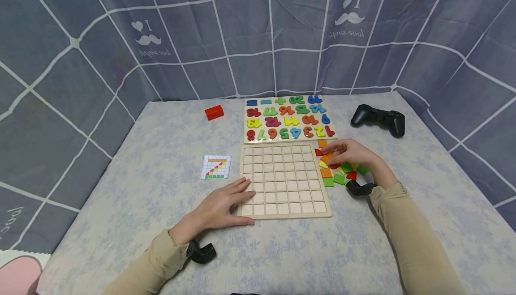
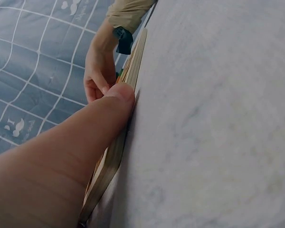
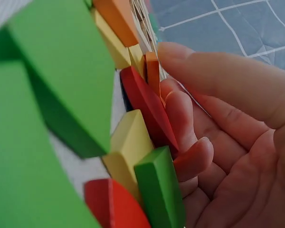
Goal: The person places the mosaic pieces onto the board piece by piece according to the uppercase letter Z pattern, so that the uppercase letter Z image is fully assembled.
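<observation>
Two "I love" prints (image 1: pixel 349 18) are showing mirrored on the top-frame curtain (image 1: pixel 246 24). The square grid board (image 1: pixel 280 177) is lying mid-frame, one edge facing the bottom; the left hand (image 1: pixel 219 204), fingers wide, is touching it. Mid-right, the right hand (image 1: pixel 355 152) is covering tiles (image 1: pixel 339 178); its grip I can't tell.

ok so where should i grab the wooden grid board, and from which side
Probably the near rim of the grid board, from the near side, pinching its thin edge: it lies flat, the number board sits close behind it, loose tiles crowd its right edge, and the left hand covers part of its left.
</observation>
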